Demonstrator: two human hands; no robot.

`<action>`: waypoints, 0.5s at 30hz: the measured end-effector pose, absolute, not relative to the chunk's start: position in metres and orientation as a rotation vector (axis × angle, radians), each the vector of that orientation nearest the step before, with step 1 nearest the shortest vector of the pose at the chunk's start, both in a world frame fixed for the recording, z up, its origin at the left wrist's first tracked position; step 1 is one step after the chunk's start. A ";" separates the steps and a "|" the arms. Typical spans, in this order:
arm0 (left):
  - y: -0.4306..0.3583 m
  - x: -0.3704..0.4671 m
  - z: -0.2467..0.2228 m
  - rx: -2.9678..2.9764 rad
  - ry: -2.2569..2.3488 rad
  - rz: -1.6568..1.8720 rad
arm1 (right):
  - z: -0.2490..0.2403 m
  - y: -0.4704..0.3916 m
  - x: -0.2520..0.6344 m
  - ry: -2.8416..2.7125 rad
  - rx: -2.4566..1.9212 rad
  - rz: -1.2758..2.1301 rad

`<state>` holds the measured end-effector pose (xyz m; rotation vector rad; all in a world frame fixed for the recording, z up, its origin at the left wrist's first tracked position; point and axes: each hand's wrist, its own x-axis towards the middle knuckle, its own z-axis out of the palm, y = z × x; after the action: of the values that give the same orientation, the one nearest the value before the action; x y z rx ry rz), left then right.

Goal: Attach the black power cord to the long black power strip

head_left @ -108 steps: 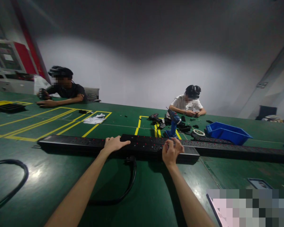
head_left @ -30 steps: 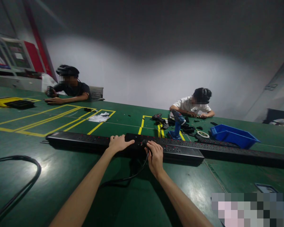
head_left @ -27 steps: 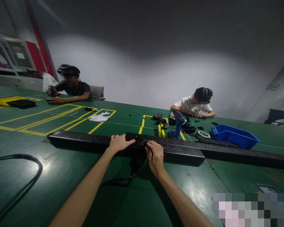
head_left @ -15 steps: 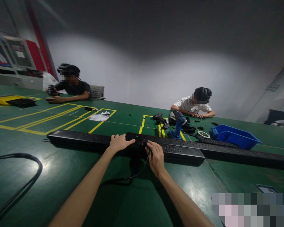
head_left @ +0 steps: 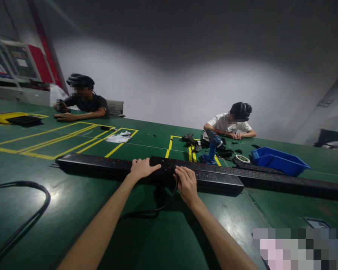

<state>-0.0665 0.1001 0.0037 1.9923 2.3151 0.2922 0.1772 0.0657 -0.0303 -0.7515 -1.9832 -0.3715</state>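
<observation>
Holding black plug, right hand, power strip

Grips: two, left grip and right grip
Long black socket strips: two
Black plug: one, at the right grip
Black cable stretches: two visible
Deep blue plastic bin: one, beyond the right grip
Upright blue cordless drill: one
Pale round ring: one
Seated people: two, beyond both grips
Chairs: two
Small black parts: several, too cluttered to count
</observation>
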 end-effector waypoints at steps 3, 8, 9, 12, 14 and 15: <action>0.100 -0.067 0.003 1.997 2.312 0.297 | -0.028 0.065 0.180 -2.020 -0.746 -0.414; 0.100 -0.068 0.003 2.012 2.299 0.302 | -0.026 0.065 0.183 -2.066 -0.734 -0.441; 0.100 -0.068 0.003 2.012 2.298 0.303 | -0.025 0.065 0.183 -2.068 -0.737 -0.445; 0.100 -0.069 0.003 2.014 2.293 0.305 | -0.025 0.065 0.184 -2.067 -0.750 -0.447; 0.100 -0.069 0.003 2.013 2.293 0.301 | -0.025 0.065 0.184 -2.058 -0.759 -0.446; 0.100 -0.069 0.003 2.014 2.291 0.300 | -0.025 0.065 0.184 -2.050 -0.764 -0.446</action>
<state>-0.0688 0.1003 0.0032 2.0138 2.2913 0.2997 0.1839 0.0653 -0.0252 -0.7641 -2.0503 -0.4463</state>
